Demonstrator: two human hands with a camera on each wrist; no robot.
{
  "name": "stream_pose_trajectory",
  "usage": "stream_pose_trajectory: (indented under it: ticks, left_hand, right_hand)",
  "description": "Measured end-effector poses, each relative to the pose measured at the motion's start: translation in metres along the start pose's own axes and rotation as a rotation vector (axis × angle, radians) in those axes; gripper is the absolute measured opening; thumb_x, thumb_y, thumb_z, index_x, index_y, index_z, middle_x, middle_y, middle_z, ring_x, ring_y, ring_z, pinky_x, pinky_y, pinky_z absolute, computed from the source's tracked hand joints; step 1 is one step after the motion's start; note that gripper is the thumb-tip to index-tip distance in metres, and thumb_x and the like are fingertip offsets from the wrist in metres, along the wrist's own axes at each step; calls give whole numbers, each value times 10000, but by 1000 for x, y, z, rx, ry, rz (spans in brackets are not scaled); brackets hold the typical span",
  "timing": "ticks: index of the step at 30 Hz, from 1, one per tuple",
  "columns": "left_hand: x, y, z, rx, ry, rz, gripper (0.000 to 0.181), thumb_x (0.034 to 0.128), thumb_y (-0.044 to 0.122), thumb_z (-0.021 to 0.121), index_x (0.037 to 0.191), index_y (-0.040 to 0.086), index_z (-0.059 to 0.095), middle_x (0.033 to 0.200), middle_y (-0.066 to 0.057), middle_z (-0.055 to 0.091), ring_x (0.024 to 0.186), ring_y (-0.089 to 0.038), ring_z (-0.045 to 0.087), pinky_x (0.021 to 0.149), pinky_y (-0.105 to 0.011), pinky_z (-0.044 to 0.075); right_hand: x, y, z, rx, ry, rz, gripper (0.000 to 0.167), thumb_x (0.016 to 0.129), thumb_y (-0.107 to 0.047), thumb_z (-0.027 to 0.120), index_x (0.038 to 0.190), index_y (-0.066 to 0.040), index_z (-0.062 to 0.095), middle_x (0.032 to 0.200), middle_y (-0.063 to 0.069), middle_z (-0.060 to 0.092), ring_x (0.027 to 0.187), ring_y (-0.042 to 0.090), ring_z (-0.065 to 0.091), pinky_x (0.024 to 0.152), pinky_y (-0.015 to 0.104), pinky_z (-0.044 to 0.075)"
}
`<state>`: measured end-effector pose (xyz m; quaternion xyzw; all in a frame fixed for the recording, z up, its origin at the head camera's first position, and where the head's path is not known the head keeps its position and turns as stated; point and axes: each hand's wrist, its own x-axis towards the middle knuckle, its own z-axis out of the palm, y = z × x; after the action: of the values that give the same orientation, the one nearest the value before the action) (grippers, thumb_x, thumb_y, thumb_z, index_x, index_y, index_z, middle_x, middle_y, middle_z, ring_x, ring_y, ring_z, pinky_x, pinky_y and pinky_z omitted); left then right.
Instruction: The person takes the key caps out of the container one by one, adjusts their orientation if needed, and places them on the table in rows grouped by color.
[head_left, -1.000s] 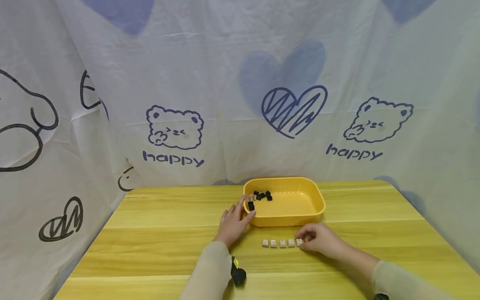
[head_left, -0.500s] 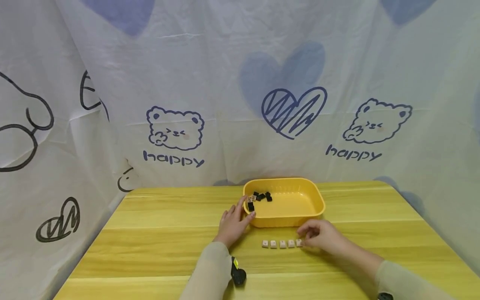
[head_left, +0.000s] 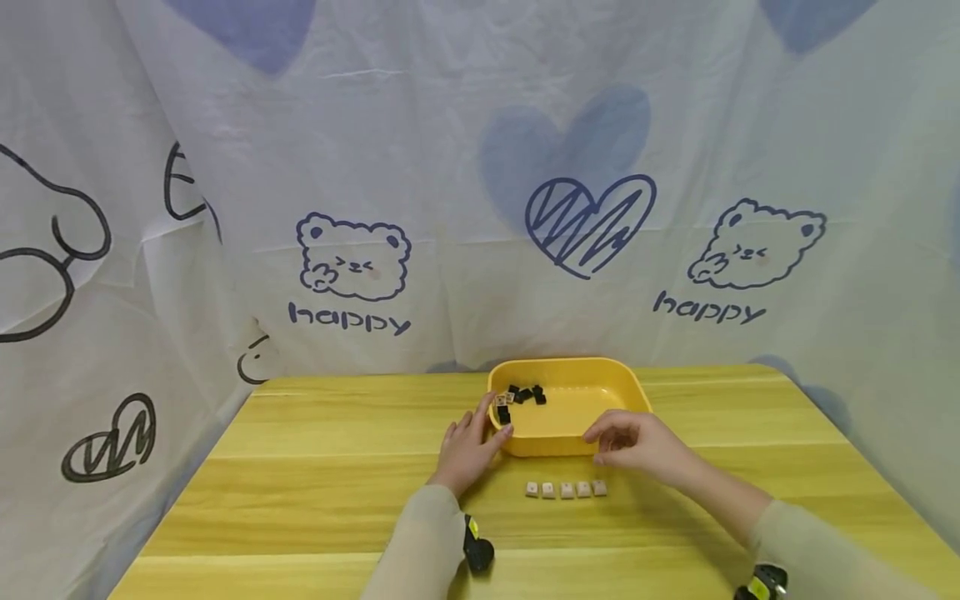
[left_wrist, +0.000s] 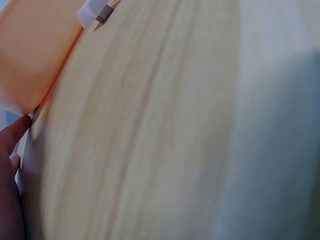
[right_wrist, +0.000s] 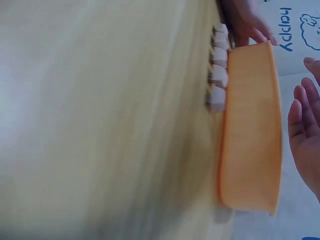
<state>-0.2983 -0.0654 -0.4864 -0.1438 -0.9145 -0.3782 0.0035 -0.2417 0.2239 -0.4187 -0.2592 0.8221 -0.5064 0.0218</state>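
The yellow tray (head_left: 570, 447) holds several black keycaps (head_left: 503, 414) and a couple of light ones (head_left: 510, 398) at its left end. My left hand (head_left: 462, 454) rests against the tray's left front corner, thumb and fingers spread on the rim. In front of the tray, several white keycaps (head_left: 567, 490) stand in a row on the table. My right hand (head_left: 648, 447) hovers above the tray's front right edge, fingers relaxed and nothing visible in them. The right wrist view shows the row of keycaps (right_wrist: 219, 76), the tray (right_wrist: 252, 130) and my right hand (right_wrist: 306, 130) off the table.
The wooden table (head_left: 315, 483) stretches out on both sides of the tray. A white cloth (head_left: 465, 292) with printed hearts and bears hangs directly behind the table, and more of it hangs at the left.
My right hand has let go of the rightmost white keycap and risen away from the row toward the tray's front right edge. My left hand has stayed at the corner.
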Motion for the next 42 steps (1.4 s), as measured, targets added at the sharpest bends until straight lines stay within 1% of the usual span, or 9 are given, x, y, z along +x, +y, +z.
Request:
stream_pose_trajectory:
  ticks: [3, 7, 10, 13, 19, 23, 30, 35, 42]
  left_hand:
    - [0, 2, -2, 3, -12, 2, 693, 994, 511, 474, 1572, 291, 163, 1510, -133, 396, 1413, -395, 266, 1158, -555, 59]
    - [1, 1, -2, 9, -14, -1, 694, 994, 518, 468, 1573, 295, 157, 1511, -132, 394, 1416, -387, 264, 1160, -551, 57]
    - [1, 0, -2, 9, -13, 1, 695, 993, 521, 467, 1573, 292, 159, 1510, -135, 395, 1415, -390, 265, 1159, -554, 60]
    - [1, 0, -2, 8, -10, -6, 699, 989, 538, 460, 1573, 298, 159, 1509, -133, 397, 1416, -385, 264, 1161, -547, 57]
    - [0, 2, 0, 12, -10, -8, 704, 987, 547, 455, 1574, 298, 155, 1508, -130, 399, 1416, -385, 265, 1162, -541, 57]
    - [1, 1, 2, 23, -9, -8, 695, 989, 541, 457, 1571, 305, 160, 1505, -136, 403, 1410, -394, 272, 1160, -545, 67]
    - [2, -1, 0, 31, 2, -11, 681, 991, 527, 465, 1567, 302, 180, 1497, -137, 414, 1405, -400, 278, 1157, -553, 79]
    - [2, 0, -3, 34, -1, -7, 687, 990, 531, 463, 1569, 294, 180, 1495, -137, 417, 1407, -391, 280, 1159, -547, 75]
    - [0, 2, -2, 26, -6, -6, 688, 990, 522, 472, 1569, 282, 188, 1493, -163, 411, 1404, -399, 282, 1160, -546, 67]
  right_hand:
    - [9, -6, -3, -12, 1, 11, 227, 817, -8, 760, 1038, -4, 708, 959, 218, 627, 786, 177, 612, 670, 279, 537]
    - [24, -11, -8, -16, -13, 37, 212, 830, -37, 762, 1036, -55, 718, 955, 142, 641, 800, 206, 613, 697, 283, 536]
    - [37, -13, -9, -16, -33, 61, 223, 835, -73, 769, 1049, -46, 713, 941, 101, 654, 807, 232, 619, 720, 292, 542]
    - [49, -13, -10, 1, -50, 81, 249, 839, -100, 771, 1065, -18, 705, 942, 109, 664, 803, 247, 624, 716, 304, 550]
    - [66, -11, -9, -21, -24, 129, 267, 836, -137, 781, 1077, -43, 714, 964, 65, 686, 814, 227, 635, 706, 341, 551]
    - [78, -7, -8, -25, -26, 164, 313, 838, -174, 785, 1112, -45, 707, 998, 55, 694, 860, 219, 639, 768, 336, 550]
    - [102, -2, -7, -12, -64, 198, 441, 862, -193, 759, 1230, 18, 638, 1131, 140, 672, 979, 230, 628, 889, 393, 518]
    - [120, 4, -5, -10, -91, 219, 407, 890, -135, 719, 1255, 17, 623, 1215, 193, 637, 1053, 243, 619, 970, 432, 476]
    - [134, 17, -2, 8, -110, 224, 372, 900, -70, 695, 1253, 21, 624, 1223, 200, 636, 1069, 279, 628, 987, 443, 467]
